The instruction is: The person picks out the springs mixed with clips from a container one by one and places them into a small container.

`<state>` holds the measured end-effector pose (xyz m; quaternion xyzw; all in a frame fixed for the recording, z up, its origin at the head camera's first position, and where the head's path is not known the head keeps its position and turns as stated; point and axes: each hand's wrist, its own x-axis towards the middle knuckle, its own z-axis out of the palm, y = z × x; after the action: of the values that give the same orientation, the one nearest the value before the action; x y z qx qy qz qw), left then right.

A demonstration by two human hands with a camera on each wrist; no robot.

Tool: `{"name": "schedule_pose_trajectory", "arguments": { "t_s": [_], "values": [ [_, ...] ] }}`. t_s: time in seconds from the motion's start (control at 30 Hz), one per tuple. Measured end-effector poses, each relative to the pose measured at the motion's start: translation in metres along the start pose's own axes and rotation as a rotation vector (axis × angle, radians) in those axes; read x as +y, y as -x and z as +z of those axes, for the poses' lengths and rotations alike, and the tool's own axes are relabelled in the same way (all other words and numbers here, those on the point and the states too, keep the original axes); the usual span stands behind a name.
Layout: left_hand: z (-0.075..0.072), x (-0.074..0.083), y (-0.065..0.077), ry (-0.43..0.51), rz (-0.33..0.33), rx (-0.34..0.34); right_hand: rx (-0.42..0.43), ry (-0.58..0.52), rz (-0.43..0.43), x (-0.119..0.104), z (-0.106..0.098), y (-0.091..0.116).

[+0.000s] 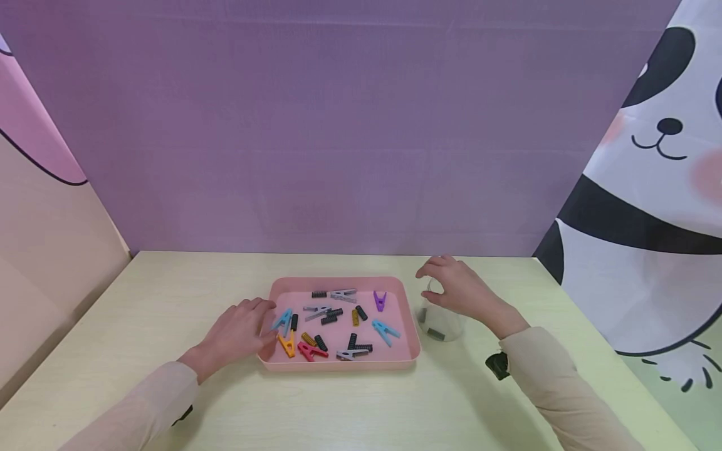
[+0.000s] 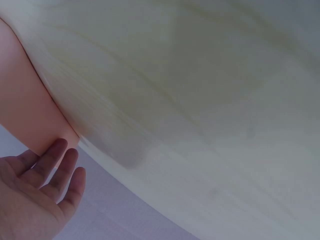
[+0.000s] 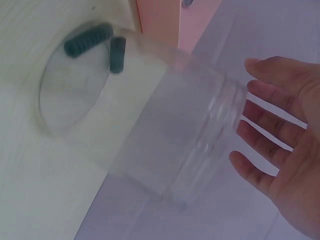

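Observation:
A pink tray (image 1: 338,367) holds several small clothespins in light blue, red, orange, purple and grey, with black and yellow coil springs among them. My left hand (image 1: 237,332) is at the tray's left side, its fingers loosely bent over the rim beside an orange clothespin (image 1: 286,344); in the left wrist view, the fingers show against the tray's outer wall (image 2: 30,105). To the right of the tray stands a clear jar (image 3: 135,115) with two dark springs (image 3: 90,40) at its bottom. Over its mouth, my right hand (image 1: 465,291) has its fingers spread and relaxed around the rim, holding nothing.
The pale wooden table (image 1: 350,413) ends at a purple backdrop (image 1: 338,138). A printed panda sheet (image 1: 648,207) hangs on the right, and a pale panel (image 1: 51,269) stands on the left.

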<state>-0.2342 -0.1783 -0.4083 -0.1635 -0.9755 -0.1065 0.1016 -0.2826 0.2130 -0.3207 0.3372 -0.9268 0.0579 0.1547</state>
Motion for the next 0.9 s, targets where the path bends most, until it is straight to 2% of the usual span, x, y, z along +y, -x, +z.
{"name": "schedule_pose_trajectory", "arguments": {
  "t_s": [0.43,0.9],
  "values": [
    [0.001,0.000,-0.001,0.005,-0.014,-0.011,-0.085,-0.051,-0.047,-0.026,0.021,-0.014],
    [0.002,-0.001,-0.001,0.015,-0.017,-0.012,-0.179,-0.092,-0.078,-0.040,0.053,-0.022]
  ]
}}
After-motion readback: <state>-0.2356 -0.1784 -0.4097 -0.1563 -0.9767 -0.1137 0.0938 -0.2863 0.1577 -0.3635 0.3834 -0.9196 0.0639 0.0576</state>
